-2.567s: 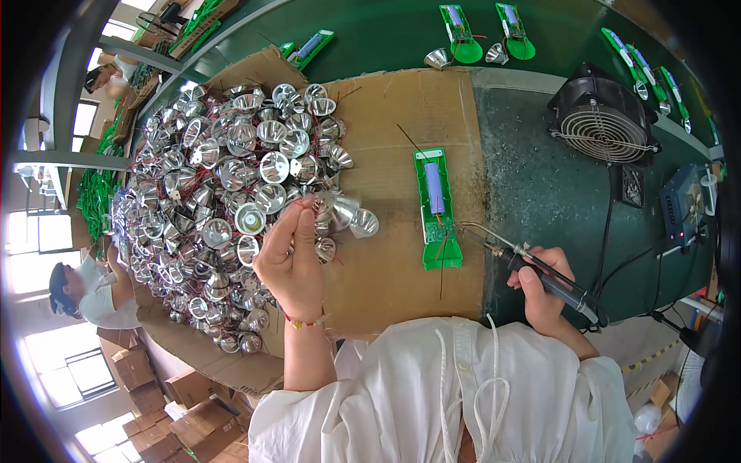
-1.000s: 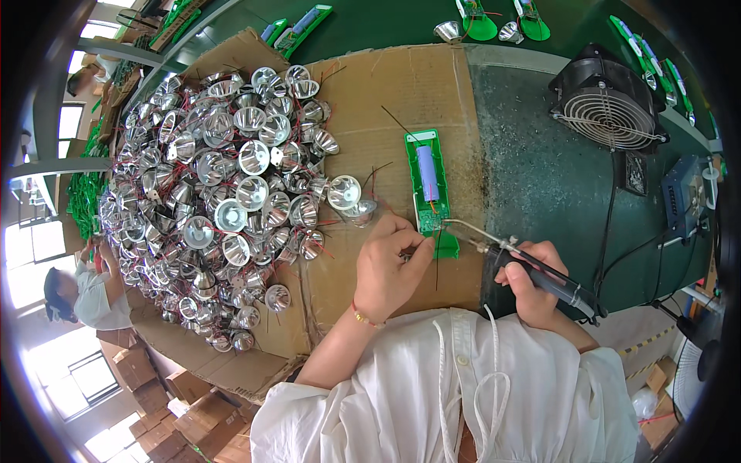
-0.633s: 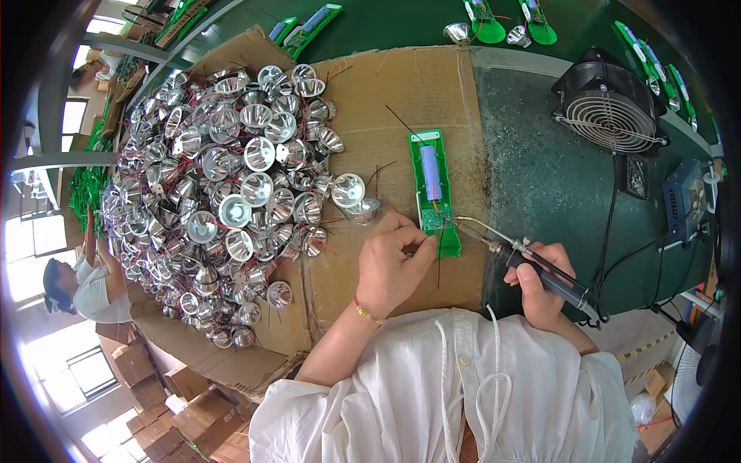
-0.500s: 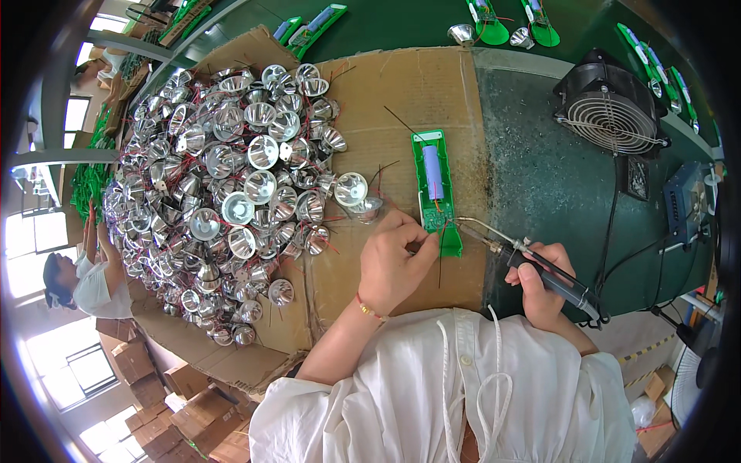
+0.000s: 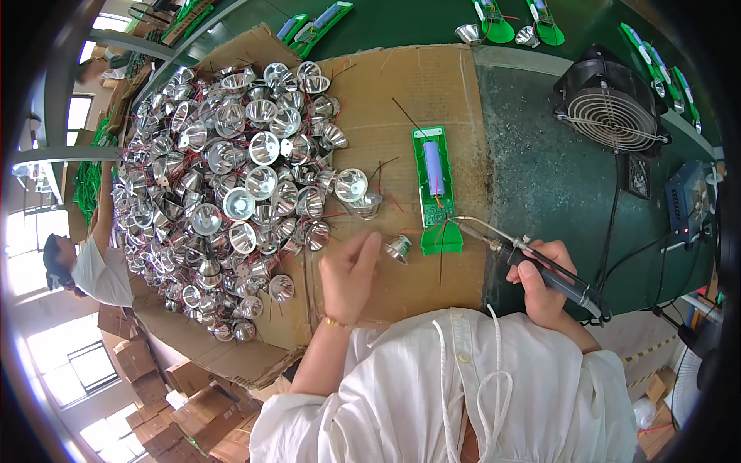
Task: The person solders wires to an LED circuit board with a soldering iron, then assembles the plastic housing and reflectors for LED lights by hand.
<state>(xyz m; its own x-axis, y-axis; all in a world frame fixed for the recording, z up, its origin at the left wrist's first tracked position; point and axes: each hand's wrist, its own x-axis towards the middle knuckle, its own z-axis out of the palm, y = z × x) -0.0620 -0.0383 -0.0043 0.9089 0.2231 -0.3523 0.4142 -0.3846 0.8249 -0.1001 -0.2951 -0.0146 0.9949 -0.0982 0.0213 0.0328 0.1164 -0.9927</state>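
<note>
A green flashlight housing [image 5: 441, 248] lies open on the cardboard, with a purple battery cell [image 5: 434, 168] and a small circuit board [image 5: 438, 214] inside. My right hand [image 5: 539, 272] grips a soldering iron [image 5: 544, 272] with a thin metal feed tube, its tip at the board's right edge. A silver reflector cup [image 5: 398, 248] rests left of the housing, its red wire running to the board. Left of that cup is my left hand [image 5: 351, 270], fingers curled together and slightly blurred, with nothing visible in them. A large heap of reflector cups [image 5: 231, 177] with red and black wires fills the left side.
A cardboard sheet [image 5: 386, 92] covers the table's middle. A black fan [image 5: 610, 108] stands at the far right, near a blue station box [image 5: 687, 204] with cables. More green housings [image 5: 494, 27] line the far edge. Another person [image 5: 85, 266] works at the left.
My left hand has drawn back from the board toward the left, uncovering the small reflector cup and its red wire. The right hand and iron stay nearly still.
</note>
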